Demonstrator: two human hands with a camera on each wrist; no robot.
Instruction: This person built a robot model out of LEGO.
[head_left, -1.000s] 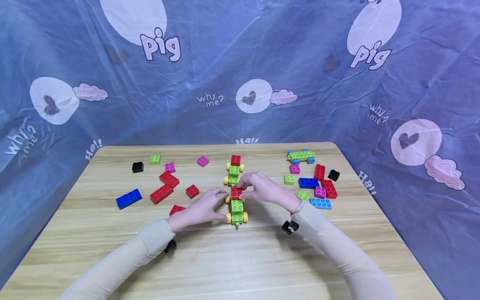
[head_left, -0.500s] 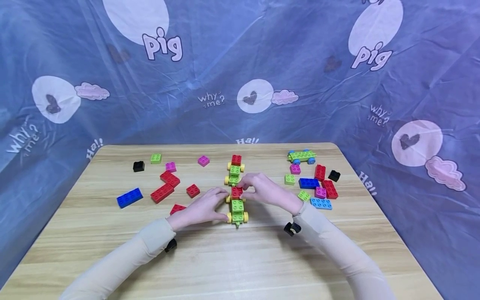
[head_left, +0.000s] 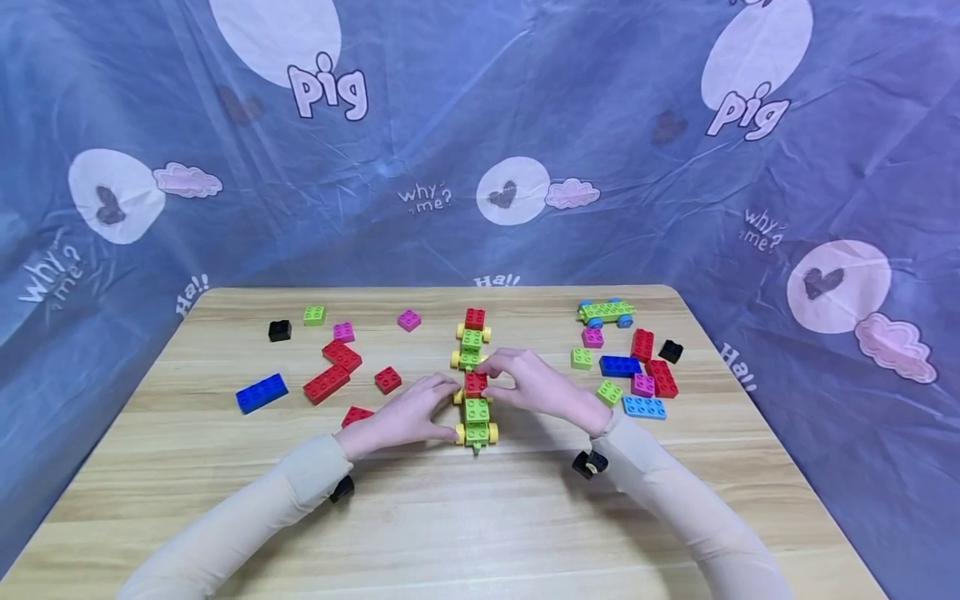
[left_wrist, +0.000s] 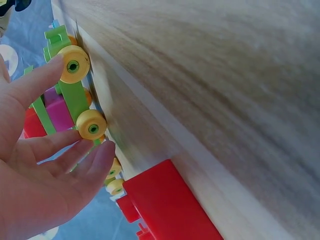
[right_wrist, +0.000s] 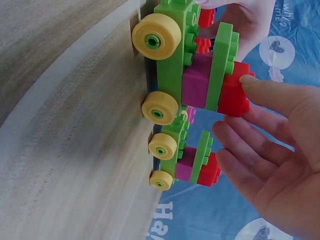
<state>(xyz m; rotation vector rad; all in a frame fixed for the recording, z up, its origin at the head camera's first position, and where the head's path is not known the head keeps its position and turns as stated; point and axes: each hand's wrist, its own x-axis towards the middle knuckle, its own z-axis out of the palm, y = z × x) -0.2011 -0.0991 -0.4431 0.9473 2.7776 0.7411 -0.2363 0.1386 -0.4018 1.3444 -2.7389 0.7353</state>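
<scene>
Near the table's middle stands a toy train car with a green wheeled base and yellow wheels. On the base, in the right wrist view, sit a magenta brick, a green plate and a red brick on top. My right hand pinches that red brick between thumb and index finger. From the left my left hand reaches to the car, its spread thumb and fingertips at the yellow wheels. A similar second car stands in line behind; whether they are hooked together I cannot tell.
Loose red bricks, a blue brick and a black brick lie at left. More bricks, including a light blue one, lie at right, below a green base with blue wheels. A patterned blue cloth hangs behind the table.
Both hands keep their places at the near car, the right one still on the red brick. The whole scene shifts slightly in the head view; no brick visibly moves.
</scene>
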